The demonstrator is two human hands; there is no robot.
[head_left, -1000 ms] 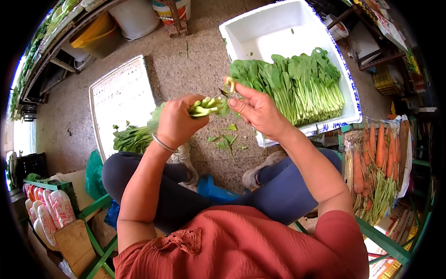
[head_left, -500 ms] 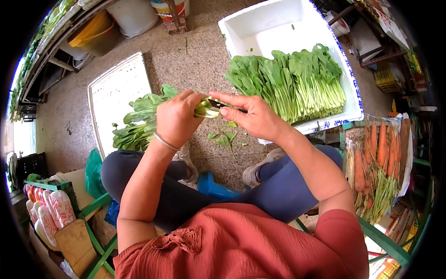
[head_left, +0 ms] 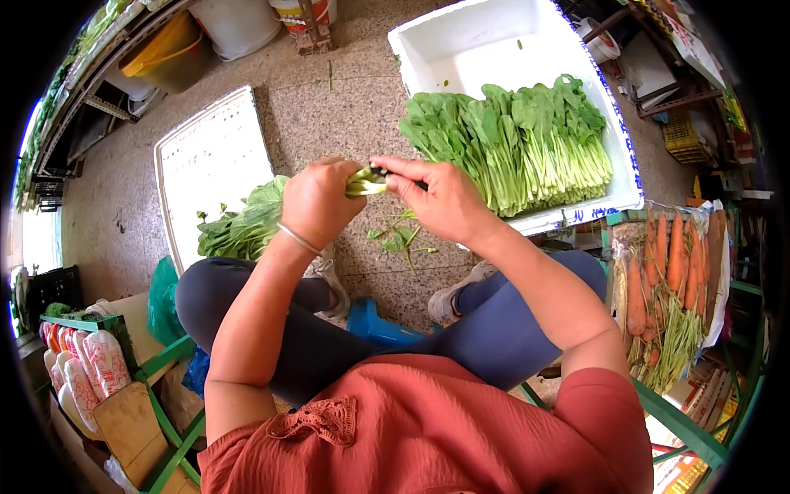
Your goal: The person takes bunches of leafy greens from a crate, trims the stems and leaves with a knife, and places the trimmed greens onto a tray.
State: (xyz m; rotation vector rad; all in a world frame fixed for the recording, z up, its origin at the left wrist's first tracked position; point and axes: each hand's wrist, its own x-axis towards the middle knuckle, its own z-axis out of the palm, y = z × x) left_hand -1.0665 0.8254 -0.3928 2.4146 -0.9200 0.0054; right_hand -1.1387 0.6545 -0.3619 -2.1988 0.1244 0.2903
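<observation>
My left hand [head_left: 319, 198] is closed around leafy green stems [head_left: 368, 182], whose pale cut ends point right. A small dark-bladed knife [head_left: 379, 171] is in my right hand [head_left: 446, 202], its blade against the stem ends and much of it covered by my fingers. Left of my left hand, more leafy greens [head_left: 234, 233] lie on a white foam lid [head_left: 212, 148]; where the held leaves end and this pile begins is hard to tell. Trimmed leaf scraps [head_left: 401, 239] lie on the floor below my hands.
A white foam box [head_left: 461, 41] at upper right holds neatly lined greens [head_left: 510, 148]. Carrots [head_left: 676, 255] hang over a green frame at right. Gloves [head_left: 107, 362] stand at left. A blue plastic object [head_left: 378, 325] sits between my shoes; buckets [head_left: 234, 29] stand at the back.
My right hand has turned, and its fingers have closed in at the stem ends with the knife. The leaf that stood up behind my left hand is out of sight now.
</observation>
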